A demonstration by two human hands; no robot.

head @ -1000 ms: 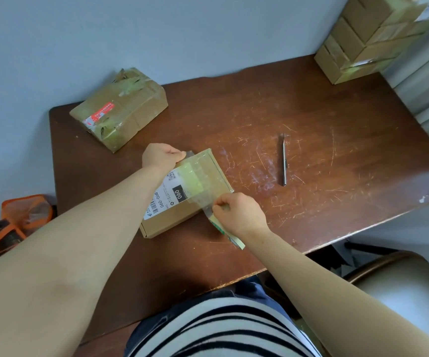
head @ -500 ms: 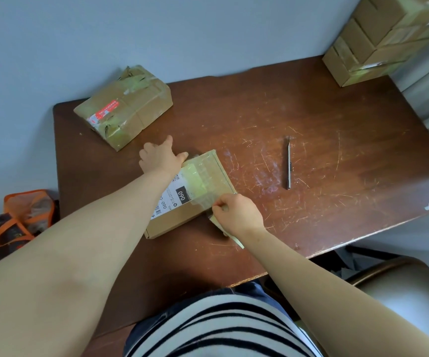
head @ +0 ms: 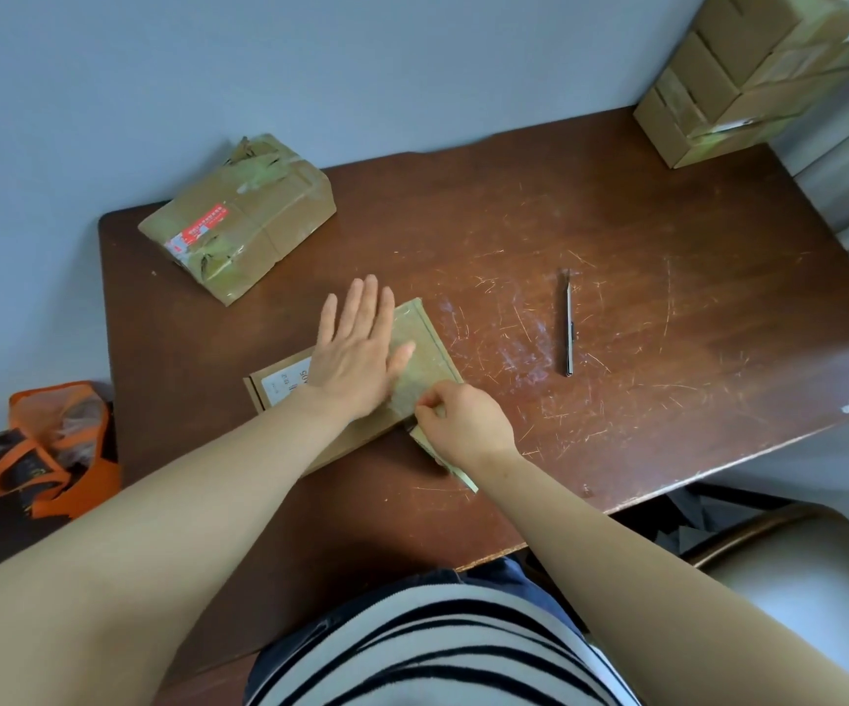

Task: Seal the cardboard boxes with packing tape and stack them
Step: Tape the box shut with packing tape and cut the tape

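Observation:
A flat cardboard box (head: 427,364) with a white label lies near the table's front edge, a strip of clear tape across its top. My left hand (head: 356,349) lies flat on the box lid with its fingers straight. At the box's near right corner my right hand (head: 463,425) pinches the tape (head: 445,461), whose loose end trails toward me over the table. A larger taped box (head: 239,216) with a red sticker sits at the back left. Several sealed boxes (head: 748,79) stand stacked at the back right corner.
A thin pen-like cutter (head: 569,323) lies on the scratched wooden table (head: 667,298) right of the box. An orange bag (head: 50,445) sits on the floor at the left. A chair (head: 794,578) stands at the lower right.
My left hand has opened and moved from the box's far left corner onto the lid, now lying flat. My right hand stays at the near right corner with the tape.

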